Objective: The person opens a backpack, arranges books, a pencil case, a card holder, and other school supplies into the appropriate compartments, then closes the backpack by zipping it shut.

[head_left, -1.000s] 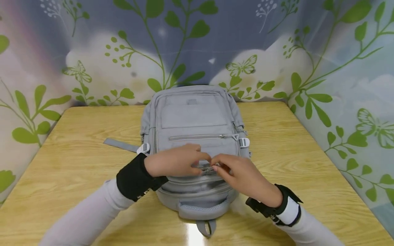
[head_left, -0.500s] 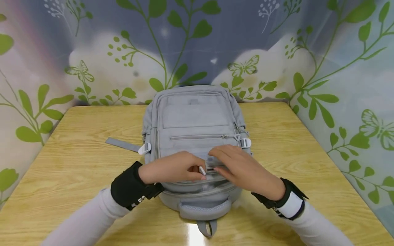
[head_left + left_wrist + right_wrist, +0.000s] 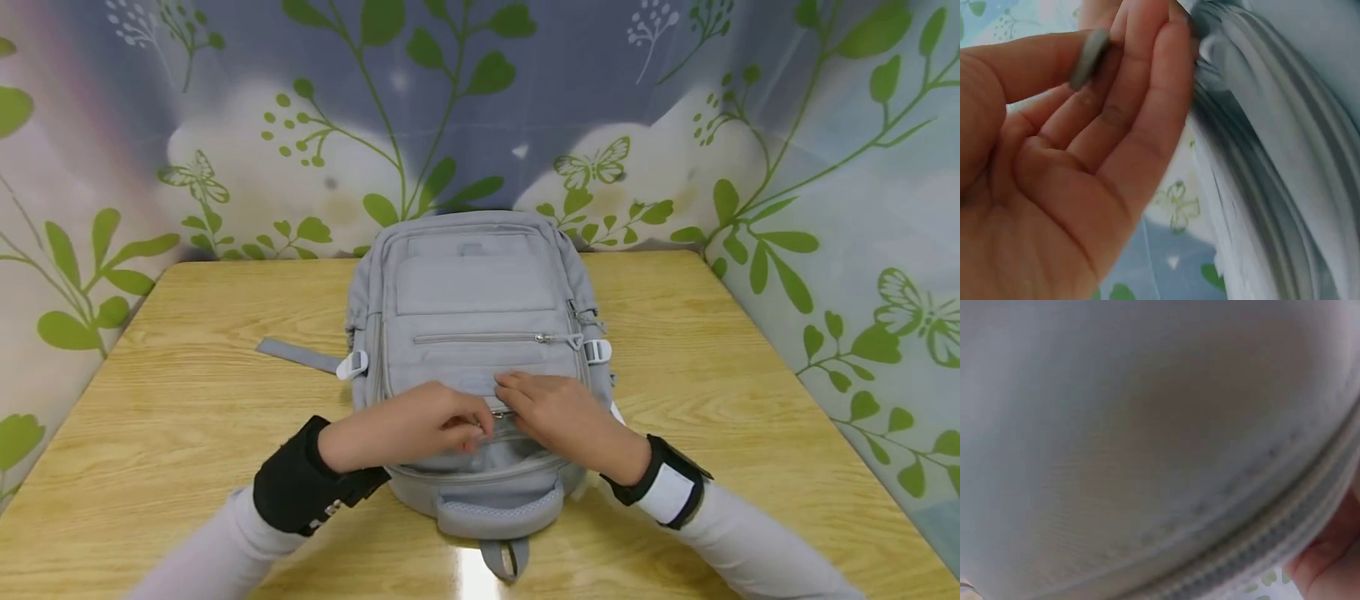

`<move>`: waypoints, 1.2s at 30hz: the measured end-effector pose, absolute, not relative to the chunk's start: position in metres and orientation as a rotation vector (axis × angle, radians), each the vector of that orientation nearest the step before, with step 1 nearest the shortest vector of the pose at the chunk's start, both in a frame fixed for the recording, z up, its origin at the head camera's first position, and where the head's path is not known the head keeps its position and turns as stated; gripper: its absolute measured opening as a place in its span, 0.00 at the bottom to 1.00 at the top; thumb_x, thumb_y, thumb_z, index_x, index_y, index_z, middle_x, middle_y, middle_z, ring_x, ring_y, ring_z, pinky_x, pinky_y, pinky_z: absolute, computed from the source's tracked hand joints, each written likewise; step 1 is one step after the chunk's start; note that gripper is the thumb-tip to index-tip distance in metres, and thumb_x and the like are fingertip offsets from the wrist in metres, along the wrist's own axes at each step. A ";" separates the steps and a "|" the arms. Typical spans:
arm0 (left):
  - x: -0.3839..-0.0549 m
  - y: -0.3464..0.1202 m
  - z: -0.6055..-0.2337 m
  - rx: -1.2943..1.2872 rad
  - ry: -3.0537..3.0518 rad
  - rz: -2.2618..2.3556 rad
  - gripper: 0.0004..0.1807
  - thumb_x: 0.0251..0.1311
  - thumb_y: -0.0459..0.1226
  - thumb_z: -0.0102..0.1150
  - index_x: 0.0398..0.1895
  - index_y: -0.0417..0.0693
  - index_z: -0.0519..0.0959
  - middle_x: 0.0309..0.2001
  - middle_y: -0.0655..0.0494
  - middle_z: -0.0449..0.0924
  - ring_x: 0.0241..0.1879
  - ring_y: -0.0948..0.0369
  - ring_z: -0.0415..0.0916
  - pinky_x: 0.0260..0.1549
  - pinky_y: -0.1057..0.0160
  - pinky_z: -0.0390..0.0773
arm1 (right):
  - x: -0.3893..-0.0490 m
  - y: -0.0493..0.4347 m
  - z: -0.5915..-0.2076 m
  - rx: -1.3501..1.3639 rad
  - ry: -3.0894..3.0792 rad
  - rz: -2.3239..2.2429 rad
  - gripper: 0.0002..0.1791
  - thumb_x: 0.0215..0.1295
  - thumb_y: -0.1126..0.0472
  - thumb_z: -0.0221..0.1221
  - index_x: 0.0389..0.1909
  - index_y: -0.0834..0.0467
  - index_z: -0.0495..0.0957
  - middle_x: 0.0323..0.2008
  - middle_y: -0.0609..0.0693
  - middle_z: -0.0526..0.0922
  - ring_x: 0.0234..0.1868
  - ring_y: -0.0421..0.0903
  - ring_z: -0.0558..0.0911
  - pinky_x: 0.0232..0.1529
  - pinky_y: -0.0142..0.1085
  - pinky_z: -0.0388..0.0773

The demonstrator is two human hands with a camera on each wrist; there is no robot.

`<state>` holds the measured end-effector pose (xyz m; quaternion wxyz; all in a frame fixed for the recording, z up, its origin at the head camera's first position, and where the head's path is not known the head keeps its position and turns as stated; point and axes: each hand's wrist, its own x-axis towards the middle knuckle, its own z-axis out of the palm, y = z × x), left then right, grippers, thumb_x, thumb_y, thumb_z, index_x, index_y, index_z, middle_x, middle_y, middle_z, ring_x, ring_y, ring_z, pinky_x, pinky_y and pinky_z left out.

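A light grey backpack (image 3: 480,287) lies on the table with its carry handle (image 3: 501,510) toward me. My left hand (image 3: 420,425) is over the front zipper, and its thumb and fingers pinch a small grey zipper pull (image 3: 1090,59), clearest in the left wrist view. To its right my right hand (image 3: 570,417) holds the backpack beside the same zipper, fingertips against the cloth and thumb hidden. In the right wrist view, blurred grey fabric and a zipper edge (image 3: 1272,531) fill most of the picture, with part of the right hand (image 3: 1332,556) at the lower right.
Higher on the backpack runs another zipper (image 3: 480,337) with a triangular pull. White buckles (image 3: 352,364) sit at its sides, and a loose strap (image 3: 296,354) stretches left over the wooden table (image 3: 210,317). Leaf-patterned curtains (image 3: 450,100) enclose the back and sides.
My left hand has shifted slightly left and down with the zipper pull. My right hand let go of the zipper's middle, spread its fingers, then settled on the cloth beside the zipper.
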<state>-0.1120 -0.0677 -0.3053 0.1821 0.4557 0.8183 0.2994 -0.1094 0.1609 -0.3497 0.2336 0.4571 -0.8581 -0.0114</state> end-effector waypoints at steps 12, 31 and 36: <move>-0.113 -0.132 -0.302 0.982 2.685 0.632 0.05 0.66 0.36 0.51 0.31 0.51 0.74 0.21 0.62 0.71 0.19 0.69 0.63 0.20 0.70 0.65 | -0.108 0.162 -0.349 1.274 -2.369 0.014 0.14 0.62 0.66 0.58 0.49 0.60 0.79 0.51 0.54 0.82 0.49 0.47 0.83 0.42 0.36 0.81; -0.194 -0.154 -0.351 0.634 3.178 0.564 0.08 0.67 0.34 0.49 0.42 0.39 0.76 0.33 0.45 0.79 0.28 0.55 0.75 0.27 0.57 0.75 | -0.109 0.179 -0.344 1.340 -2.515 0.250 0.17 0.62 0.59 0.60 0.52 0.54 0.79 0.55 0.48 0.79 0.55 0.44 0.79 0.52 0.36 0.77; -0.181 -0.157 -0.341 0.714 2.981 0.790 0.25 0.69 0.40 0.47 0.65 0.38 0.60 0.57 0.34 0.66 0.51 0.46 0.71 0.47 0.48 0.73 | -0.110 0.188 -0.336 1.273 -2.539 0.289 0.13 0.63 0.58 0.59 0.48 0.53 0.81 0.48 0.46 0.83 0.49 0.42 0.82 0.47 0.35 0.79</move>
